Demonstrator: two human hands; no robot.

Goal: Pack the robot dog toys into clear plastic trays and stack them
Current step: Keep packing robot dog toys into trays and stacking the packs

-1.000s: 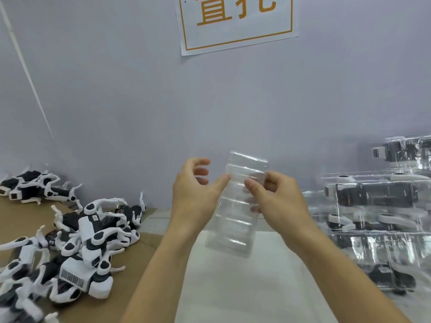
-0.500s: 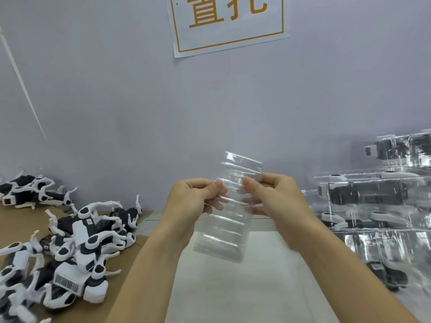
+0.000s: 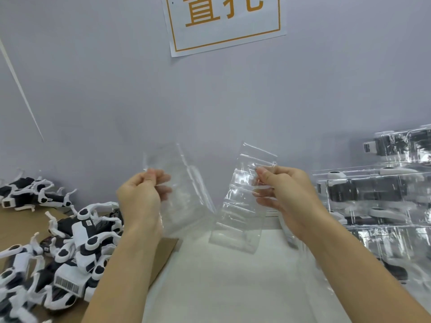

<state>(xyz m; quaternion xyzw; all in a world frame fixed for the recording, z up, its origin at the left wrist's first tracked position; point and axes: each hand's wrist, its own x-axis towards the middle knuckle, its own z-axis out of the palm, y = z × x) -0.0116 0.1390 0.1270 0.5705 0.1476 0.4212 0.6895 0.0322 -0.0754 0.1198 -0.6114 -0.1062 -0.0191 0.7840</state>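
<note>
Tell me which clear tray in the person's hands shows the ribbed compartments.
The clear tray pinched by the right hand: its stepped ridges show plainly. The tray held by the left hand looks smooth and blurred.

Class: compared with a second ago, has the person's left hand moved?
Yes. The left hand has swung left, toward the loose toy pile, pulling one clear tray away.

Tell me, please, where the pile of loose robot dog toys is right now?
In the head view, the loose robot dog toys lie heaped on brown cardboard at the lower left, beside the left hand.
</note>
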